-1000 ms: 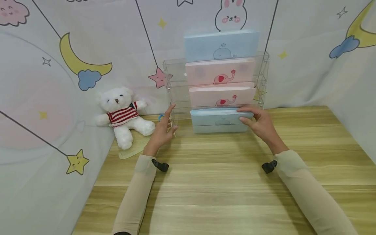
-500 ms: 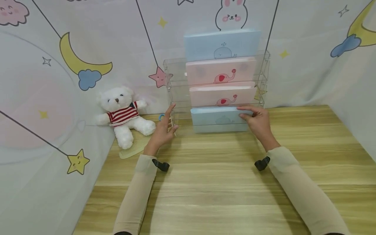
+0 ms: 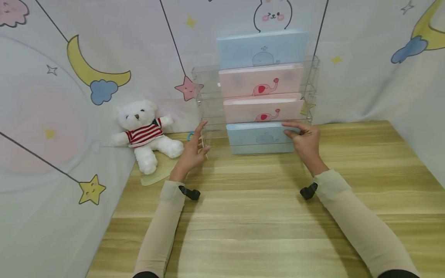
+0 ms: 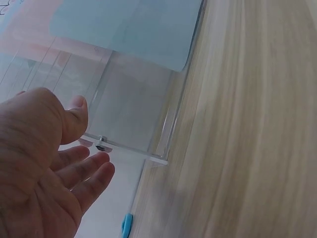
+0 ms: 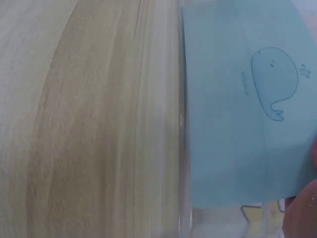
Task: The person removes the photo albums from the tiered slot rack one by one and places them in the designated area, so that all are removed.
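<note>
A clear acrylic rack [image 3: 212, 110] with stepped tiers stands at the back of the table. In its lowest front slot is a light blue folder [image 3: 248, 135] with a whale drawing, also seen in the right wrist view as a blue folder [image 5: 228, 114]. My right hand [image 3: 307, 143] pinches this folder's upper right corner, thumb in front and index finger along the top edge. My left hand [image 3: 191, 154] is by the rack's left end, fingers extended and thumb apart. In the left wrist view, the left hand [image 4: 44, 163] is against the clear side panel; any contact is unclear.
Higher tiers hold two pink elephant folders [image 3: 240, 83] and another blue whale folder [image 3: 236, 50]. A white teddy bear [image 3: 144, 131] in a striped shirt leans on the wall at left, over a pale yellow comb-like sheet [image 3: 160, 175]. A small blue ring-like item [image 3: 190, 136] lies behind my left hand.
My right hand has shifted slightly left and its thumb has closed on the folder's corner. The folder's top opening looks narrower. My left hand stays put by the rack; the head view tilts slightly.
</note>
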A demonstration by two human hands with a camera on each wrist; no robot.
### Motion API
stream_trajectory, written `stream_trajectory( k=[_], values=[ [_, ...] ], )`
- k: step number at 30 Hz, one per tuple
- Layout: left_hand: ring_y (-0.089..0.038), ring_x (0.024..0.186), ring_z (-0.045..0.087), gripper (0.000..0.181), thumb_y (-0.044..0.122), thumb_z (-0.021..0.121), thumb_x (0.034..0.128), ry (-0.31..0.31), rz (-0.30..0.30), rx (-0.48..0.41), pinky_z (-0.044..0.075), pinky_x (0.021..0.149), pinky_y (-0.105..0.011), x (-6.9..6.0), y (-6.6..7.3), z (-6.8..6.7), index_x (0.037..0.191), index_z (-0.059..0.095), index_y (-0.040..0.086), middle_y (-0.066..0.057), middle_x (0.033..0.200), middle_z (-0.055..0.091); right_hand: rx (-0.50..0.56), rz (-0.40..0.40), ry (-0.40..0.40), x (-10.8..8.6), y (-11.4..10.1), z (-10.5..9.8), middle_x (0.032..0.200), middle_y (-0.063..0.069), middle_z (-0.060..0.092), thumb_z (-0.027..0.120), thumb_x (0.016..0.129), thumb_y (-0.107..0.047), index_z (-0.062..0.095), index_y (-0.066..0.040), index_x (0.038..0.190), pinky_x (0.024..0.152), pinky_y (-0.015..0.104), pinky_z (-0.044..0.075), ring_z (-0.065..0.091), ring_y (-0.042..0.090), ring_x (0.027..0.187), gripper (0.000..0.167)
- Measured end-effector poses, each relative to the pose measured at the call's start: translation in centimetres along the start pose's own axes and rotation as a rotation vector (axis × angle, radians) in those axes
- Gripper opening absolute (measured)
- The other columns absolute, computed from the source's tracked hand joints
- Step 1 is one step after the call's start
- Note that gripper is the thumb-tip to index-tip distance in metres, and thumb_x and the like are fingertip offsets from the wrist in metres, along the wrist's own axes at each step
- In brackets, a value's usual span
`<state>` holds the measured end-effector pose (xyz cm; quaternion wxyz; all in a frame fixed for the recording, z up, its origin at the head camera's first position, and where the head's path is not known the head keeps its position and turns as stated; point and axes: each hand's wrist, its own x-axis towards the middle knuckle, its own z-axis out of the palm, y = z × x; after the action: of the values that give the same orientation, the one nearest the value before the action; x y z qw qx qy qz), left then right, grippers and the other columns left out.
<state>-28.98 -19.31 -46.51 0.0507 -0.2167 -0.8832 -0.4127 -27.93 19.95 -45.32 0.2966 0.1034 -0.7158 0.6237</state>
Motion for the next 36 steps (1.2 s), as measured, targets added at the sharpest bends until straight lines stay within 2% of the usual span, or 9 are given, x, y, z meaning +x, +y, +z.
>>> stream_trajectory(
  k=[3,7,10,14,18,23,30,34,36],
  values=[
    [-0.05,0.15,0.049,0.093,0.004,0.066,0.1048,-0.002,0.001,0.003,0.055,0.115,-0.057,-0.1,-0.1,-0.1,0.172,0.013,0.04,-0.021,0.178,0.021,0.006,-0.009,0.0,-0.1,-0.4,0.1,0.099,-0.029,0.079,0.083,0.086,0.011,0.084,0.004,0.1,0.046,0.015,0.028,0.073,-0.005,0.09,0.015],
    [-0.05,0.149,0.05,0.092,0.004,0.067,0.1045,-0.003,0.012,0.008,0.056,0.114,-0.056,-0.3,-0.1,-0.2,0.172,0.013,0.038,-0.024,0.177,0.023,-0.004,-0.011,0.019,-0.2,-1.2,0.1,0.096,-0.031,0.078,0.084,0.086,0.008,0.084,0.004,0.098,0.044,0.016,0.023,0.05,-0.009,0.06,0.013],
    [-0.05,0.149,0.051,0.092,0.005,0.067,0.1046,-0.002,0.014,0.011,0.056,0.114,-0.056,-0.3,-0.1,-0.2,0.172,0.013,0.038,-0.023,0.177,0.024,0.023,-0.014,0.038,0.0,-2.1,0.3,0.095,-0.03,0.079,0.084,0.086,0.009,0.084,0.006,0.098,0.045,0.016,0.023,0.05,-0.01,0.061,0.012],
    [-0.05,0.149,0.051,0.093,0.005,0.066,0.1048,-0.003,0.007,0.015,0.056,0.114,-0.056,-0.2,-0.1,-0.2,0.171,0.012,0.04,-0.022,0.177,0.024,0.047,-0.012,0.042,0.5,-3.4,0.3,0.097,-0.026,0.08,0.083,0.086,0.01,0.084,0.006,0.098,0.048,0.017,0.026,0.066,-0.006,0.081,0.013],
    [-0.051,0.151,0.048,0.094,0.003,0.065,0.1047,-0.003,0.005,0.01,0.056,0.114,-0.056,-0.1,-0.1,-0.2,0.171,0.012,0.042,-0.021,0.178,0.022,0.032,-0.005,0.041,0.9,-4.5,0.2,0.096,-0.026,0.08,0.084,0.086,0.009,0.085,0.002,0.097,0.047,0.018,0.023,0.061,-0.005,0.073,0.013],
    [-0.052,0.152,0.045,0.095,-0.001,0.063,0.1045,-0.007,0.012,0.006,0.056,0.114,-0.057,0.0,-0.1,-0.1,0.172,0.011,0.041,-0.021,0.179,0.021,0.068,-0.025,0.06,1.2,-5.8,0.3,0.094,-0.024,0.081,0.084,0.085,0.01,0.084,0.005,0.096,0.049,0.016,0.027,0.075,-0.003,0.092,0.012],
    [-0.05,0.155,0.041,0.095,-0.005,0.058,0.1039,-0.012,0.005,-0.019,0.052,0.117,-0.06,-0.1,0.0,-0.3,0.171,0.011,0.042,-0.021,0.179,0.02,0.081,-0.041,0.082,0.8,-6.6,0.2,0.094,-0.022,0.082,0.084,0.085,0.01,0.084,0.006,0.096,0.046,0.019,0.021,0.067,-0.003,0.078,0.012],
    [-0.05,0.158,0.036,0.093,-0.006,0.054,0.1035,-0.019,0.008,-0.031,0.049,0.119,-0.064,-0.2,-0.1,-0.4,0.172,0.01,0.04,-0.02,0.18,0.018,0.062,-0.026,0.075,0.2,-6.7,0.3,0.093,-0.024,0.081,0.085,0.085,0.009,0.084,0.006,0.096,0.048,0.02,0.023,0.067,-0.002,0.081,0.012],
    [-0.051,0.159,0.034,0.091,-0.005,0.051,0.1041,-0.021,0.012,-0.028,0.047,0.121,-0.065,-0.2,-0.1,-0.4,0.173,0.009,0.037,-0.018,0.181,0.016,0.054,-0.007,0.069,-0.2,-6.7,0.3,0.093,-0.025,0.081,0.085,0.085,0.008,0.084,0.005,0.097,0.047,0.02,0.023,0.06,-0.003,0.073,0.012]
  ],
)
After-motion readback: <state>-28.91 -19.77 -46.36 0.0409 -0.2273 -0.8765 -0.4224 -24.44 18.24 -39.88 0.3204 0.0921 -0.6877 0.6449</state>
